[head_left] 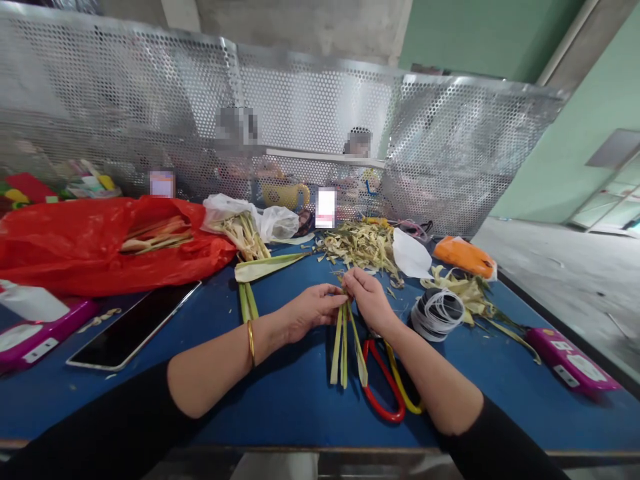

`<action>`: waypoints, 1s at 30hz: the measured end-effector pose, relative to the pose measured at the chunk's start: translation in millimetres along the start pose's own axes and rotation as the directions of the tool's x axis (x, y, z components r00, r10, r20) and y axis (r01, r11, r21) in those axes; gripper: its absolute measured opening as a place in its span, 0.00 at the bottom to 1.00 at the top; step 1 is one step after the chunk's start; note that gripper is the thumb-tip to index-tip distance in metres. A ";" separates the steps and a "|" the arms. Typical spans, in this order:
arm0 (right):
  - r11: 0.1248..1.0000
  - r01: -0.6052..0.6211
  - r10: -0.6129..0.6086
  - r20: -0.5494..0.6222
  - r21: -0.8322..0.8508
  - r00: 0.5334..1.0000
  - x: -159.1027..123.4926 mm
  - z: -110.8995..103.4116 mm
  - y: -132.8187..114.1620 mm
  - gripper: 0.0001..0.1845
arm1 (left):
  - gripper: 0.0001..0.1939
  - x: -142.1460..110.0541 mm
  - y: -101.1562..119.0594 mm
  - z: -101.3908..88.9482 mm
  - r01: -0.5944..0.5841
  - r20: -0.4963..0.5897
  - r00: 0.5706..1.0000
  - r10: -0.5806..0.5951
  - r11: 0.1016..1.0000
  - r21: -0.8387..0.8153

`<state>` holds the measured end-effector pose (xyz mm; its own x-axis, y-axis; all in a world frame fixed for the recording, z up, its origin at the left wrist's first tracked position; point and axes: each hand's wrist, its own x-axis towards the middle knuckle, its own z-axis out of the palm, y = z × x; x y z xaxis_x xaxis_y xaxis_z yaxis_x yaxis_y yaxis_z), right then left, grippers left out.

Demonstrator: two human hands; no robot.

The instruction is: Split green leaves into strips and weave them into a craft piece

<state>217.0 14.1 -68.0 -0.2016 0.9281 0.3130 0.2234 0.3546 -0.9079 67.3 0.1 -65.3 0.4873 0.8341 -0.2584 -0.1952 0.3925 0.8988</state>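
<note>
My left hand [313, 310] and my right hand [367, 297] meet at the middle of the blue table [280, 393], both pinched on the top end of a small bunch of green-yellow leaf strips [345, 343]. The strips hang down toward me and splay over the tabletop. A gold bangle sits on my left wrist. Just below my right forearm lie scissors with red and yellow handles [385, 387]. A spool of white thread [437, 313] stands right of my right hand.
A red plastic bag [75, 250] with leaf stalks lies at back left, a white bag [270, 220] beside it. Leaf scraps [360, 247] pile behind my hands. A dark tablet [133, 327], pink cases [570, 360] and an orange packet [465, 257] lie around. A perforated metal screen [310, 113] closes the back.
</note>
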 end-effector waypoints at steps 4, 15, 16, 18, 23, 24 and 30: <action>0.999 0.032 -0.031 0.011 -0.040 0.999 -0.2 -3.1 -1.7 0.15 | 0.09 -0.4 6.5 -1.6 0.030 -0.014 0.999 -0.030 1.000 -0.002; 0.890 0.247 -0.213 0.130 -0.384 0.968 -11.0 0.2 -15.5 0.12 | 0.09 4.4 13.5 -15.3 0.100 0.021 0.995 -0.099 0.990 -0.094; 0.867 0.283 -0.241 0.153 -0.411 0.959 -12.4 1.3 -16.1 0.12 | 0.11 5.0 13.7 -16.5 0.067 0.003 0.998 -0.067 0.993 -0.097; 0.818 0.356 -0.296 0.200 -0.451 0.934 -14.7 3.4 -17.0 0.12 | 0.15 4.5 14.1 -17.0 -0.010 -0.028 1.000 0.008 0.998 -0.067; 0.792 0.410 -0.296 0.304 -0.452 0.906 -18.7 6.0 -24.4 0.13 | 0.18 -2.2 18.7 -12.9 -0.083 -0.080 0.993 0.085 0.996 0.030; 0.812 0.390 -0.260 0.330 -0.434 0.908 -21.0 5.2 -27.7 0.13 | 0.18 -3.3 20.4 -12.8 -0.097 -0.101 0.990 0.102 0.994 0.048; 0.772 0.152 -0.022 0.212 -0.618 0.977 -69.0 -15.3 -51.1 0.07 | 0.18 -1.9 26.4 -19.4 -0.161 -0.272 0.935 0.226 0.957 0.242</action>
<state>234.1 -66.3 -38.9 -0.4044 0.8748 0.2668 0.7309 0.4844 -0.4808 44.7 16.4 -48.0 0.1797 0.9745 -0.1347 -0.0596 0.1474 0.9873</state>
